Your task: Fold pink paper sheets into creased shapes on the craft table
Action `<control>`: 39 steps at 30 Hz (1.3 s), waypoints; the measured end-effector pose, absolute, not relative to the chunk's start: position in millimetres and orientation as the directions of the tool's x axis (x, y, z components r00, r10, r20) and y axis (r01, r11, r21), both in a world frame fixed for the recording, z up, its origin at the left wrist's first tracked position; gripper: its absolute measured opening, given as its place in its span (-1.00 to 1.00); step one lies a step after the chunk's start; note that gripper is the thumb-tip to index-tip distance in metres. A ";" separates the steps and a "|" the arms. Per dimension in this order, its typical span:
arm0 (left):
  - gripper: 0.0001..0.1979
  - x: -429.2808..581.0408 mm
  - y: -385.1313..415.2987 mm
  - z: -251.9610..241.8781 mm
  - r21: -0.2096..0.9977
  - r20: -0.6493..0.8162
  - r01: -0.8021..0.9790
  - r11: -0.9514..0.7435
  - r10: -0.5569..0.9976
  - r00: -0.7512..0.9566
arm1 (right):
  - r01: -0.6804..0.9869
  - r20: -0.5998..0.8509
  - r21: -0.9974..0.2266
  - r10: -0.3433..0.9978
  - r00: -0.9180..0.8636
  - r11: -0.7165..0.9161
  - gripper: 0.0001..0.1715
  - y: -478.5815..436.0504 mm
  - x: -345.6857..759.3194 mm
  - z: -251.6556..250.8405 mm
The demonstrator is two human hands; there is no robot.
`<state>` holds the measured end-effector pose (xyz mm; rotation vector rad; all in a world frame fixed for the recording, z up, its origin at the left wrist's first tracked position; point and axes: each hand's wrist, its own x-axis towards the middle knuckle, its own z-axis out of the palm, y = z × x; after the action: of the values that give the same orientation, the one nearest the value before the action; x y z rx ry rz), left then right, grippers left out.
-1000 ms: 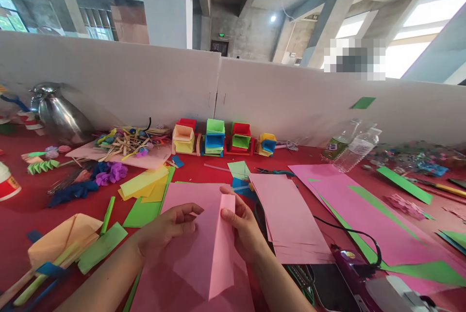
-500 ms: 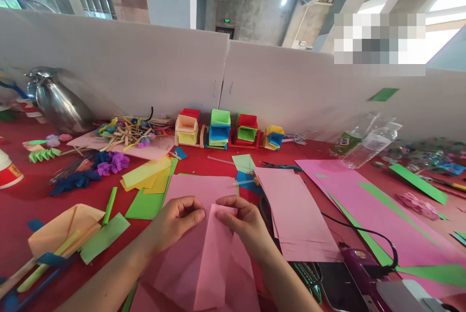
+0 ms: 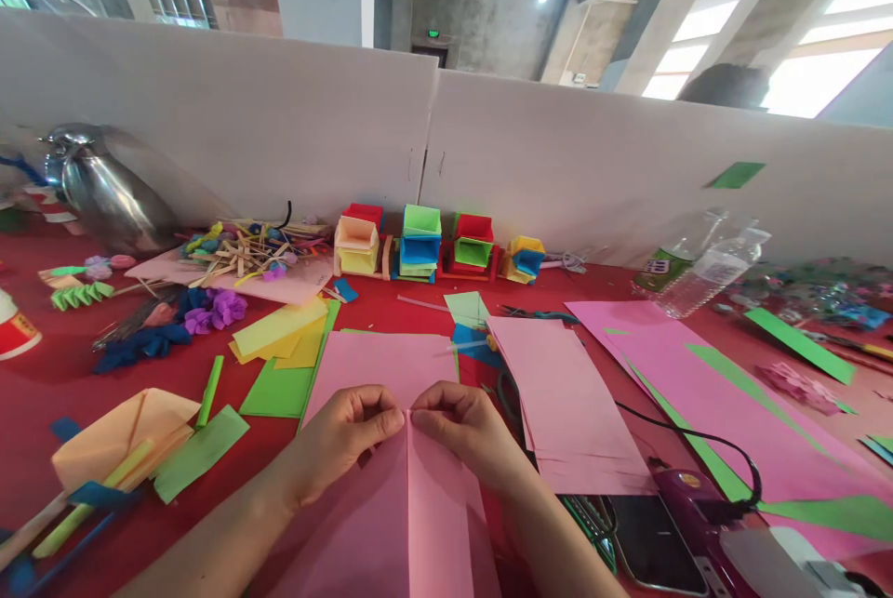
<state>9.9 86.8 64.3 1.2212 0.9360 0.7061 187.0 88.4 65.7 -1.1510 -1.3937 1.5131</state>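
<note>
A sheet of pink paper (image 3: 438, 524) with a lengthwise crease stands up between my hands, its far edge pinched near the fold. My left hand (image 3: 353, 431) grips that edge just left of the crease, thumb against curled fingers. On the other side my right hand (image 3: 464, 426) pinches the edge close to the same fold, the fingertips of both hands almost meeting. Beneath lies more pink paper (image 3: 380, 356), with green paper (image 3: 275, 389) showing at its left. Part of the held sheet runs out of the bottom of the view.
Right of my hands lies a stack of pink paper (image 3: 572, 403), beside a phone (image 3: 656, 542) and a purple glue gun (image 3: 690, 505). Small folded paper boxes (image 3: 422, 240) stand along the white partition (image 3: 313, 133). A steel jug (image 3: 112, 193) is at left, plastic bottles (image 3: 718, 272) at right.
My left hand has moved right and now pinches the paper's far edge beside my right hand. The sheet, folded narrow before, has been spread apart along its crease.
</note>
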 end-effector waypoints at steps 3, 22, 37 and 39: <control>-0.77 10.4 87.5 62.6 0.985 -0.165 0.033 0.169 0.875 0.455 | 0.054 -0.103 -0.994 0.937 -0.333 -0.090 -0.82 88.5 187.4 66.8; -0.79 7.2 91.4 63.6 0.991 -0.130 0.095 0.098 0.884 0.449 | 0.069 -0.064 -0.997 0.940 -0.335 -0.044 -0.78 84.6 184.6 68.6; -0.81 8.0 89.7 63.7 0.979 -0.076 0.202 -0.016 0.896 0.438 | 0.138 -0.016 -0.990 0.950 -0.312 0.029 -0.85 83.8 179.8 67.4; -0.81 7.8 89.0 64.3 0.983 -0.083 0.185 0.001 0.896 0.436 | 0.157 -0.010 -0.987 0.949 -0.314 0.042 -0.87 83.3 179.3 68.8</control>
<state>7.8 89.0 64.3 1.4880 1.0058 0.7424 179.3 83.3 68.8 -1.1489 -1.5761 1.3477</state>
